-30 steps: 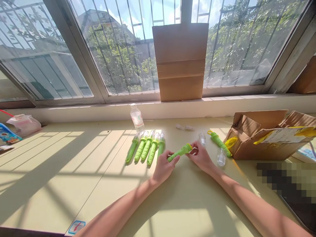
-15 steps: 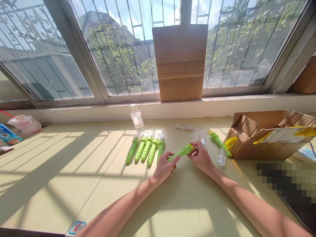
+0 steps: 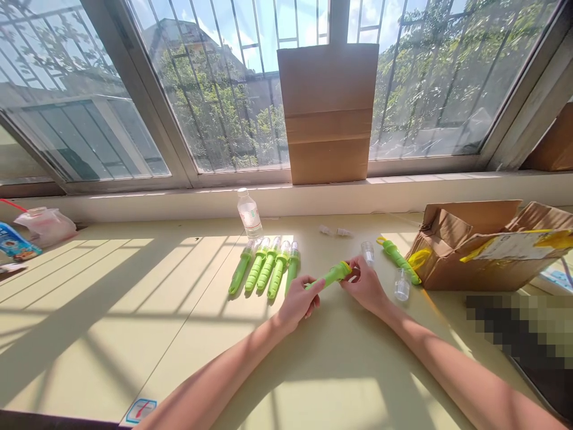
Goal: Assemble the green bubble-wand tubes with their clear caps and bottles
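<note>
Between my hands is a green plastic stick (image 3: pixel 333 276) with ridges and a yellow end, tilted up to the right. My left hand (image 3: pixel 299 303) is closed around its lower part. The fingers of my right hand (image 3: pixel 364 285) pinch at the yellow end; the fingertips are partly hidden. Left of my hands, several similar green sticks with clear tips (image 3: pixel 270 264) lie side by side. Beside my right hand are one clear plastic cap (image 3: pixel 367 253) and, closer to me, another clear cap (image 3: pixel 401 285). A further green stick with a yellow loop (image 3: pixel 398 258) lies beyond them.
An open cardboard box (image 3: pixel 487 263) stands on the table at the right. A water bottle (image 3: pixel 249 215) stands behind the row. Two small clear pieces (image 3: pixel 342 232) lie near the windowsill. A cardboard sheet (image 3: pixel 329 119) leans on the window. A dark, pixelated object (image 3: pixel 528 340) is at front right.
The stick's lower end has slid slightly deeper into my left hand, with the left fingers curled further around it. The right hand stays almost in place.
</note>
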Motion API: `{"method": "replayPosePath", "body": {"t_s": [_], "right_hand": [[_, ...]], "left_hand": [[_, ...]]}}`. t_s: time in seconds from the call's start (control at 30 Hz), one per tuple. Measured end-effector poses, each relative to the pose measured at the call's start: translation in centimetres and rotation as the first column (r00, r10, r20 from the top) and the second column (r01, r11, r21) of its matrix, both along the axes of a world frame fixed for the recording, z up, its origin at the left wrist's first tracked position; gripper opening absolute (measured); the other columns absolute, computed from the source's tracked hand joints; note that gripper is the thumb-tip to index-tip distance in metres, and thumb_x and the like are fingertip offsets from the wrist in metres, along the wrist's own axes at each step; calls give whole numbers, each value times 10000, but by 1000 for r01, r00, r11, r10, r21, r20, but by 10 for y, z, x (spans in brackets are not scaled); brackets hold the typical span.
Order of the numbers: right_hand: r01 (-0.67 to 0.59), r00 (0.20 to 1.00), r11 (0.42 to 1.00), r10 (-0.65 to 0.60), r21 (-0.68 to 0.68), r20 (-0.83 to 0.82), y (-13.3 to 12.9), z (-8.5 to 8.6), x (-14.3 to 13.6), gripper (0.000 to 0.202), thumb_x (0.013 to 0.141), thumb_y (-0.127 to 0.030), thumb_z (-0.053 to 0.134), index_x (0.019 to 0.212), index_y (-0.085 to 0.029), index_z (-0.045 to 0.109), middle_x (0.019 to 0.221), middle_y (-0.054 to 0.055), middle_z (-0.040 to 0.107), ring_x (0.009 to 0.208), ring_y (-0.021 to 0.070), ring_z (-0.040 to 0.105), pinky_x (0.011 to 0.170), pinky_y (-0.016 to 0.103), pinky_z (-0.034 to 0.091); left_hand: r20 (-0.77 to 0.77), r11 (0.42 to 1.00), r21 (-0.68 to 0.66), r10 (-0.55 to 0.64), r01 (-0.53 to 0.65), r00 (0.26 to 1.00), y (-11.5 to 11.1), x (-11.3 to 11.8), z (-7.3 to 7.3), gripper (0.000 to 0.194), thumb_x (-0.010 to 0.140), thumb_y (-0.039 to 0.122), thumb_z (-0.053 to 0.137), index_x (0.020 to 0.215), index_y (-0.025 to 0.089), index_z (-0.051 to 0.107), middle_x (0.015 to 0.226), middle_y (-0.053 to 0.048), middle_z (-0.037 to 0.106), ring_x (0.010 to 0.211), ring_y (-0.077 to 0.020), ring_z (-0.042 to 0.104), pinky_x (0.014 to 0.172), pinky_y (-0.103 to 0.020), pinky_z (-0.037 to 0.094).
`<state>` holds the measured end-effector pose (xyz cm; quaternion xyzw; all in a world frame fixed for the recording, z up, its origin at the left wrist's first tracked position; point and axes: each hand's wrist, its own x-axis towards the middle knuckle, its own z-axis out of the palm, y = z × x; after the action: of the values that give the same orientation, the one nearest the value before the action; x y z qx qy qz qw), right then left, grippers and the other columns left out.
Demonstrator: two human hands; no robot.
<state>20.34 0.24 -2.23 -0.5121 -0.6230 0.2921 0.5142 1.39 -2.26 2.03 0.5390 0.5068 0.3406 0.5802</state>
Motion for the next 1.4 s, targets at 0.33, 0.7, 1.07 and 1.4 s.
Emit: {"method": "replayPosePath", "body": {"t_s": [0.33, 0.7, 1.07, 1.4], "right_hand": [[26, 999, 1000, -26, 5, 37, 1, -3, 1, 315, 650, -314, 647, 787, -250, 371, 711, -25, 571, 594, 175, 601, 485, 290, 449], [14, 996, 999, -10, -44, 90, 1, -2, 1, 302, 641, -237, 599, 836, -258, 370, 726, -30, 590, 622, 184, 615, 513, 299, 461], [6, 996, 1000, -4, -24, 88, -1, -1, -1, 290, 636, -222, 582, 815, -256, 356, 832, -8, 616, 621, 172, 611, 523, 302, 467], [31, 994, 1000, -31, 5, 109, -1, 0, -1, 273, 650, -246, 596, 799, -245, 367, 793, -24, 601, 613, 157, 613, 502, 276, 461]], "left_hand": [[-148, 941, 331, 124, -69, 981, -4, 2, -7, 346, 687, 460, 686, 849, 186, 550, 729, 8, 562, 453, -69, 457, 389, -210, 373], [-130, 948, 313, 107, -61, 986, -3, 1, -8, 340, 723, 484, 646, 792, 161, 568, 620, 12, 551, 402, -77, 433, 335, -220, 347], [-63, 972, 213, 113, -97, 992, -4, 3, -2, 378, 696, 490, 680, 800, 151, 551, 642, 17, 586, 360, -39, 403, 307, -184, 350], [-51, 986, 146, 85, -77, 995, -1, 1, -3, 356, 706, 481, 680, 802, 179, 515, 652, 13, 606, 339, -48, 395, 309, -195, 314]]}}
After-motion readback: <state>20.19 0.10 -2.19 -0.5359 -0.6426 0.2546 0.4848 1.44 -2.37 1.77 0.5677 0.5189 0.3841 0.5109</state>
